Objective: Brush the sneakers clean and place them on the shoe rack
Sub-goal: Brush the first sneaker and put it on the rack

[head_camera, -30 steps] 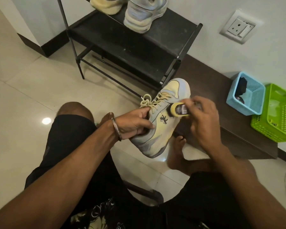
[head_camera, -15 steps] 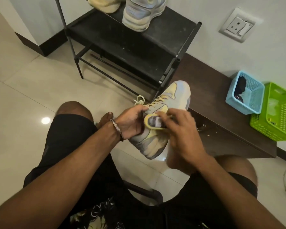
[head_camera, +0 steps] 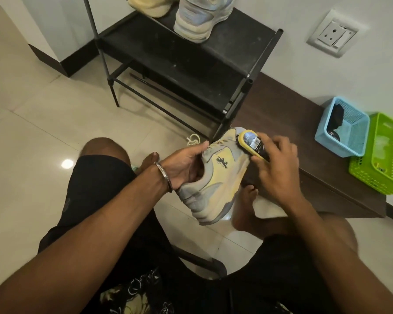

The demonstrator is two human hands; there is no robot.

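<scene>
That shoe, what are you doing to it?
A seated person is brushing a sneaker clean. The left hand grips it at the ankle opening, and the right hand holds a yellow brush against its toe end. Another sneaker already sits on the black shoe rack ahead.

Yellow-grey sneaker (head_camera: 218, 177), yellow brush (head_camera: 251, 143), black rack (head_camera: 191, 64), perhaps dusty.

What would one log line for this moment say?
step: brushing | left hand: holds sneaker | right hand: brush on toe | rack: two shoes
</scene>
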